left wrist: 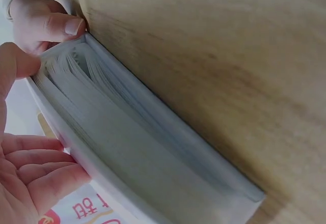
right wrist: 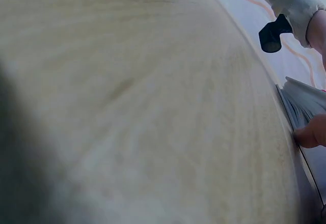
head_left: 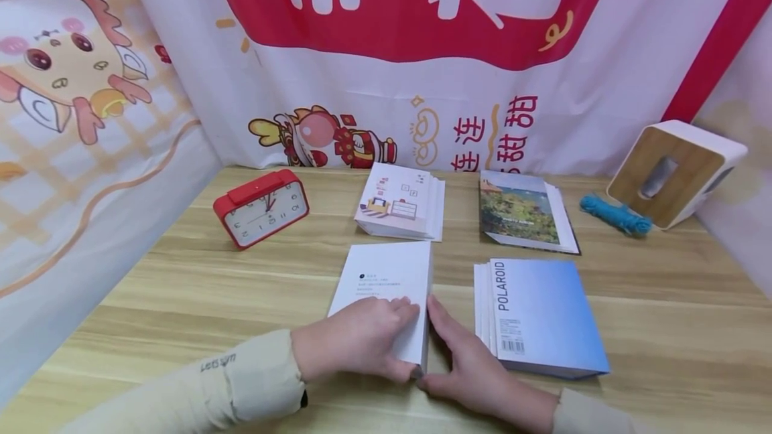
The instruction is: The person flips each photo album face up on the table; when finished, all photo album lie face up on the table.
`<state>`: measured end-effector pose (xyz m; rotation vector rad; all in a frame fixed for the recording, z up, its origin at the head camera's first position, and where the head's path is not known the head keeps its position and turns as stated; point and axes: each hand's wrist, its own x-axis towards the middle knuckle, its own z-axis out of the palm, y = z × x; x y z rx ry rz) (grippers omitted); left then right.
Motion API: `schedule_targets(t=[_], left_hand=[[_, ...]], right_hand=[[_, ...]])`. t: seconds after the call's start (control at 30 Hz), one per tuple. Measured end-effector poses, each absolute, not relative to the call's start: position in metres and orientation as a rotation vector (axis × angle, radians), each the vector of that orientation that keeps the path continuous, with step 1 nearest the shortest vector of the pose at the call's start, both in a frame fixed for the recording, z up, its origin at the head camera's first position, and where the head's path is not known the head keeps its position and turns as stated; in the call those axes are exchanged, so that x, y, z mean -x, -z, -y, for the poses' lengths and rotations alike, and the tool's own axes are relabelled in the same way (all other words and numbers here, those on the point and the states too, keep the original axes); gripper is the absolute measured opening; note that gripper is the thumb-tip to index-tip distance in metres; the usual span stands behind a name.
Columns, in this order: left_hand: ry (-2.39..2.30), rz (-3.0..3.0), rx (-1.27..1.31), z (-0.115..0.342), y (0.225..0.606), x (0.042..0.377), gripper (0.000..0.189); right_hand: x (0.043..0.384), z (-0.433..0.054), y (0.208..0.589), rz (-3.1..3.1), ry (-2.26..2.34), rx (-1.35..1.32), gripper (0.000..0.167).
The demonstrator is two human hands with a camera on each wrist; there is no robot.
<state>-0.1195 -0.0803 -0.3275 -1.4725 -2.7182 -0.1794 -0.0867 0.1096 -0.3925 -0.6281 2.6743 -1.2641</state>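
Observation:
A thick white photo album lies flat near the front of the table, small print on its cover. My left hand rests over the cover, its fingers touching the surface and its thumb at the near right corner. From the right, my right hand holds that same corner, with fingers along the spine and the thumb against the near end. Fanned page edges show between the covers in the left wrist view. In the right wrist view, a thumb touches the album's page end.
Right of my hands lies a blue Polaroid album. Behind are an illustrated white album and a landscape-covered album. A red alarm clock stands left; blue yarn and a white-and-wood box are right.

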Motion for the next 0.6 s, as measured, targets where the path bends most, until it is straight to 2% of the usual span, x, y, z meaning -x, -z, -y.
schedule_targets(t=[0.33,0.6], left_hand=[[0.21,2.707,1.474,0.07,0.323,0.121,0.037],[0.273,2.76,1.402,0.064,0.32,0.118,0.032]], right_hand=[[0.085,-0.111,0.391,-2.73,1.277,0.717,0.093],[0.088,-0.114,0.383,-2.668,1.256,0.654,0.089]])
